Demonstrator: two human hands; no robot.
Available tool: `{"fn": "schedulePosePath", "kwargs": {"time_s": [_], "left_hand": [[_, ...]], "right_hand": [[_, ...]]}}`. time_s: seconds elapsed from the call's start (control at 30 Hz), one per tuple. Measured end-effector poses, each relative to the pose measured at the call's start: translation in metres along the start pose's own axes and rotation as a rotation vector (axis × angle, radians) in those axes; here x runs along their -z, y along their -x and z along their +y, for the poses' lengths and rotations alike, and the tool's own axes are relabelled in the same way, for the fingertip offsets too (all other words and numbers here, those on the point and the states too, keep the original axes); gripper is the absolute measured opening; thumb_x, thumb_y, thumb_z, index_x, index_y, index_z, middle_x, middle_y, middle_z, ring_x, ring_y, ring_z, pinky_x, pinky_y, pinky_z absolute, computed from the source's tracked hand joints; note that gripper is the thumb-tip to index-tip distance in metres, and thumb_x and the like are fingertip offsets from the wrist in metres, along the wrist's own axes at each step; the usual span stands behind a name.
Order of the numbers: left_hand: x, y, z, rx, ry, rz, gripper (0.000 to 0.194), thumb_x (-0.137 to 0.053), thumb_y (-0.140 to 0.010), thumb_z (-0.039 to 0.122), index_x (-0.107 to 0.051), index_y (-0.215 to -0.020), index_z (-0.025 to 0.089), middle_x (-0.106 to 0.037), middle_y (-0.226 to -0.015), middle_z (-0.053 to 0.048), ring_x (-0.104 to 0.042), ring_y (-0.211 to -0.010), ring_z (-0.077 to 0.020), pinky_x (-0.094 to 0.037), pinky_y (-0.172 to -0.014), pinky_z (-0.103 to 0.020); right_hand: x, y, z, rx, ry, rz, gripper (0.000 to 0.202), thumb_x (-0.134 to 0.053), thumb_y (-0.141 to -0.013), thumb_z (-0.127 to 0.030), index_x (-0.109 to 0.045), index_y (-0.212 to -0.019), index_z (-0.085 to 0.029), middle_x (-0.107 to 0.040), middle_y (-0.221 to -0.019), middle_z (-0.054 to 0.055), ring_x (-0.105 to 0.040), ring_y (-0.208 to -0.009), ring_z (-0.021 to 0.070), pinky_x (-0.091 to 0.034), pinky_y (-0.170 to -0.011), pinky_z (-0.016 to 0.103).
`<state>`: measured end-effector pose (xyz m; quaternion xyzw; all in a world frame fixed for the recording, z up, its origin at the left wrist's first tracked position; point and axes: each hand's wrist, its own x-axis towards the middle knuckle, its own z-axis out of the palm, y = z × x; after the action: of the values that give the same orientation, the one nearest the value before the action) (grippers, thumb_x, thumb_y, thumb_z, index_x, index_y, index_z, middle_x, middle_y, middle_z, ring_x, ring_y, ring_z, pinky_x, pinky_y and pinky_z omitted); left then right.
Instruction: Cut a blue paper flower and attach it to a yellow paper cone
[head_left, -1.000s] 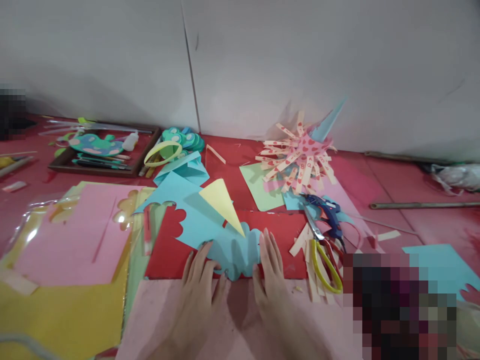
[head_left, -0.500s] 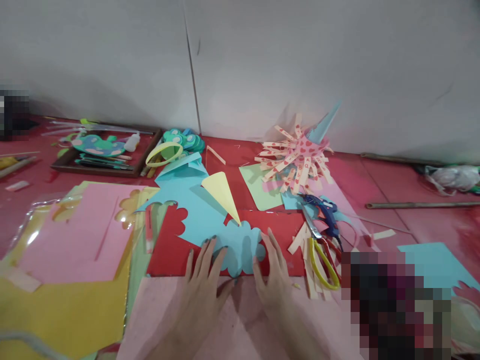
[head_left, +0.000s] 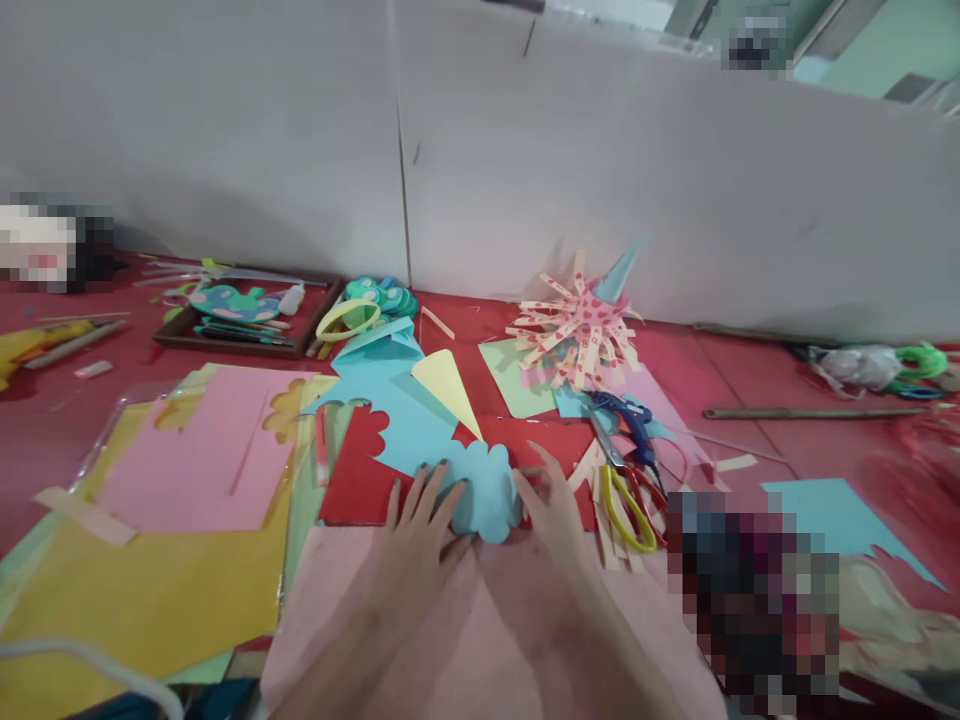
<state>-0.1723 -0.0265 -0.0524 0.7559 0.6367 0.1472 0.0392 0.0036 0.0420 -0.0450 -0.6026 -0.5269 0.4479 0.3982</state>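
In the head view, we are resting our left hand, open and with fingers spread, against the left side of a scalloped blue cutout. Our right hand, flatter half a second ago, is now curling half open at the right side; whether it is gripping the edge, we cannot tell. The cutout is lying on a red sheet, now jutting past its near edge over a pink surface. A yellow cone-shaped piece is pointing its tip at the cutout's upper edge. Behind, a heart-patterned paper decoration is carrying marks on its strips too small for us to read.
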Motion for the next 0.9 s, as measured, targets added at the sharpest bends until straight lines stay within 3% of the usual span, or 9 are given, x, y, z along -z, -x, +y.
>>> {"fn": "schedulePosePath", "kwargs": {"time_s": [0.07, 0.13, 0.23, 0.33, 0.43, 0.53, 0.67, 0.8, 0.9], "left_hand": [[0.001, -0.001, -0.002, -0.022, 0.001, -0.009, 0.043, -0.044, -0.087, 0.037, -0.048, -0.128, 0.027, -0.04, -0.143, -0.008, -0.034, -0.132, -0.0299, -0.031, -0.103, -0.056], [0.002, -0.002, -0.003, -0.044, 0.008, -0.028, 0.043, -0.044, -0.087, 0.037, -0.045, -0.13, 0.031, -0.039, -0.144, -0.005, -0.033, -0.133, -0.0294, -0.031, -0.103, -0.056], [0.004, -0.002, -0.004, -0.053, 0.039, -0.048, 0.044, -0.044, -0.087, 0.037, -0.044, -0.131, 0.033, -0.04, -0.143, -0.004, -0.031, -0.134, -0.0291, -0.029, -0.103, -0.058], [0.005, -0.003, -0.006, -0.013, 0.12, -0.045, 0.045, -0.046, -0.087, 0.038, -0.044, -0.131, 0.031, -0.036, -0.146, -0.006, -0.029, -0.135, -0.0281, -0.025, -0.107, -0.056], [0.007, -0.008, -0.007, 0.15, 0.252, 0.005, 0.046, -0.045, -0.087, 0.036, -0.045, -0.13, 0.022, -0.033, -0.146, -0.012, -0.029, -0.135, -0.0279, -0.029, -0.107, -0.05], [0.009, -0.018, -0.005, 0.264, 0.431, 0.107, 0.05, -0.042, -0.087, 0.041, -0.041, -0.132, 0.021, -0.042, -0.14, -0.012, -0.037, -0.131, -0.0254, -0.035, -0.105, -0.047], [0.011, -0.032, 0.001, 0.295, 0.57, 0.166, 0.045, -0.036, -0.09, 0.042, -0.044, -0.128, 0.021, -0.054, -0.129, -0.01, -0.046, -0.123, -0.0218, -0.039, -0.102, -0.041], [0.009, -0.033, -0.002, 0.291, 0.443, 0.294, 0.038, -0.032, -0.09, 0.032, -0.049, -0.122, 0.02, -0.057, -0.125, -0.009, -0.05, -0.12, -0.022, -0.034, -0.105, -0.043], [0.004, -0.028, -0.007, 0.4, 0.232, 0.284, 0.04, -0.036, -0.088, 0.03, -0.048, -0.124, 0.016, -0.048, -0.135, -0.014, -0.04, -0.128, -0.0281, -0.025, -0.108, -0.052]], "right_hand": [[0.003, -0.011, 0.001, 0.002, 0.065, -0.042, 0.036, -0.06, -0.073, -0.046, -0.063, -0.095, -0.017, -0.063, -0.065, 0.002, -0.055, -0.055, 0.0146, -0.042, -0.05, 0.026], [0.006, -0.021, 0.0, -0.028, 0.134, -0.177, 0.027, -0.06, -0.072, -0.045, -0.063, -0.07, -0.018, -0.059, -0.057, 0.001, -0.053, -0.054, 0.0145, -0.039, -0.05, 0.025], [0.01, -0.029, -0.001, 0.003, 0.129, -0.245, 0.029, -0.059, -0.071, -0.045, -0.057, -0.059, -0.018, -0.055, -0.056, -0.001, -0.05, -0.056, 0.0132, -0.038, -0.054, 0.025], [0.014, -0.027, 0.0, 0.112, 0.094, -0.188, 0.028, -0.06, -0.07, -0.044, -0.055, -0.059, -0.018, -0.055, -0.061, -0.001, -0.049, -0.061, 0.0131, -0.039, -0.061, 0.026], [0.019, -0.021, 0.004, 0.182, 0.041, -0.028, 0.029, -0.061, -0.069, -0.046, -0.057, -0.064, -0.018, -0.056, -0.067, 0.001, -0.049, -0.063, 0.0132, -0.04, -0.061, 0.026], [0.021, -0.013, 0.006, 0.168, -0.072, 0.053, 0.031, -0.06, -0.07, -0.049, -0.055, -0.069, -0.018, -0.052, -0.061, -0.002, -0.044, -0.052, 0.01, -0.037, -0.051, 0.023], [0.012, -0.007, 0.004, 0.126, -0.324, 0.018, 0.039, -0.06, -0.069, -0.057, -0.044, -0.072, -0.021, -0.039, -0.047, -0.01, -0.033, -0.034, 0.0053, -0.026, -0.035, 0.02], [0.006, -0.005, -0.001, 0.12, -0.434, 0.004, 0.042, -0.062, -0.066, -0.058, -0.042, -0.078, -0.022, -0.044, -0.05, -0.011, -0.034, -0.028, 0.0041, -0.021, -0.03, 0.019], [0.007, -0.005, 0.0, 0.103, -0.459, 0.072, 0.041, -0.062, -0.066, -0.055, -0.043, -0.079, -0.022, -0.043, -0.048, -0.011, -0.033, -0.028, 0.0045, -0.02, -0.03, 0.019]]}}
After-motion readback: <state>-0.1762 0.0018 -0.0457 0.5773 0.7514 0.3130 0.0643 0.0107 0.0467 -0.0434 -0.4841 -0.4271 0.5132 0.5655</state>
